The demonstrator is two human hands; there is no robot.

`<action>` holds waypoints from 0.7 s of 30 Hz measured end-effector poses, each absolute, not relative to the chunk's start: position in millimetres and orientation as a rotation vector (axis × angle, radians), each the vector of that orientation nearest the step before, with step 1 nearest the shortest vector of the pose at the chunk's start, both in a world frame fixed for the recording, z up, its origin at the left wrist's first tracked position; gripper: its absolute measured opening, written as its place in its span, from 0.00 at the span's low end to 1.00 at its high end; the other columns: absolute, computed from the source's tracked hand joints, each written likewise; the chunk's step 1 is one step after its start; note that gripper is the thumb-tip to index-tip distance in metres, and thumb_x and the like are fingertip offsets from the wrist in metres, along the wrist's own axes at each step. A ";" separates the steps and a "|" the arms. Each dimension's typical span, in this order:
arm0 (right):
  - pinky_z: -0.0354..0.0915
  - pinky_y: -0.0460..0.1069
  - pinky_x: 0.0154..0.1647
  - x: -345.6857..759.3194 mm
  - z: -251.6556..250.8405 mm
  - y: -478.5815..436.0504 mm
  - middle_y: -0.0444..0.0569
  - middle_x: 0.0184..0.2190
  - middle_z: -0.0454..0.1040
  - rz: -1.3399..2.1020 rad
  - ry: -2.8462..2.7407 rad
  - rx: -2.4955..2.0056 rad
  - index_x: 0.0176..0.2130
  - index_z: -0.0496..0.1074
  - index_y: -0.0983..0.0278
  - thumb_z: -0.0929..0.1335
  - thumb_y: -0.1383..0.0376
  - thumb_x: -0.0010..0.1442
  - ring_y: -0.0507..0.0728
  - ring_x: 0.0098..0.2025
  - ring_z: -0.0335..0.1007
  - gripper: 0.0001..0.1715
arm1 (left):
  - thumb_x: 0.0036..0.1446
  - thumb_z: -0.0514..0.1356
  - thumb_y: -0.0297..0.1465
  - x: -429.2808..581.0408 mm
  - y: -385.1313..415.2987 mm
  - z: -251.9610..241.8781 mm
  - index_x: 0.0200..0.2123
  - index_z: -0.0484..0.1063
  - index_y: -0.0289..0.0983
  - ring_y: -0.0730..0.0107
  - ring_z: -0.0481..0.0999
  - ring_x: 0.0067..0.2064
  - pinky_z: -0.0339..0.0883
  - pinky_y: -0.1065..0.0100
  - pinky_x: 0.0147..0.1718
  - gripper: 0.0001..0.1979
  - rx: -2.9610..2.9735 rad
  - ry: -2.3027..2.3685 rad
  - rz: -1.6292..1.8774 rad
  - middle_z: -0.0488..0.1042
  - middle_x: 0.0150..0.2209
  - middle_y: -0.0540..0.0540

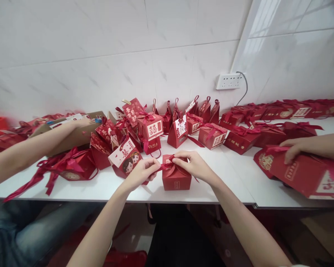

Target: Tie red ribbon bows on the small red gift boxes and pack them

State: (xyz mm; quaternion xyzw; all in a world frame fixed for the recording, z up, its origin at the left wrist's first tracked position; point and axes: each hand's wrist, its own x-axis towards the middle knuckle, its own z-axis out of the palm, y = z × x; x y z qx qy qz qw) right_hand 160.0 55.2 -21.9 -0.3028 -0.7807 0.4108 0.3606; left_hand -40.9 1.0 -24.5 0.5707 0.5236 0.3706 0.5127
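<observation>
A small red gift box [177,181] stands upright near the front edge of the white table, straight ahead of me. Its top flaps are folded together, and a dark red ribbon [165,167] runs across them. My left hand [144,171] is closed, pinching the ribbon at the left of the box top. Over the right part of the top, my right hand [193,165] has thumb and finger pressed together on the ribbon. Just left of my left hand stands a box with a cartoon couple [128,157] on it.
Many red boxes crowd the table [211,185] towards the wall. On the left, a co-worker's arm [44,142] reaches into a cardboard box [69,139]. At the right, another person's hand [295,148] holds a red box [303,170]. A power socket [229,81] is on the wall.
</observation>
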 end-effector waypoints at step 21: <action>0.67 0.52 0.41 148.1 -45.2 54.4 0.50 0.36 0.75 0.828 -1.901 -0.786 0.35 0.75 0.61 0.62 0.69 0.58 0.57 0.38 0.72 0.13 | 0.58 0.54 0.37 -32.2 2.8 14.6 0.32 0.71 0.39 0.67 0.70 0.34 0.60 0.69 0.34 0.10 2.284 1.628 0.615 0.71 0.35 0.48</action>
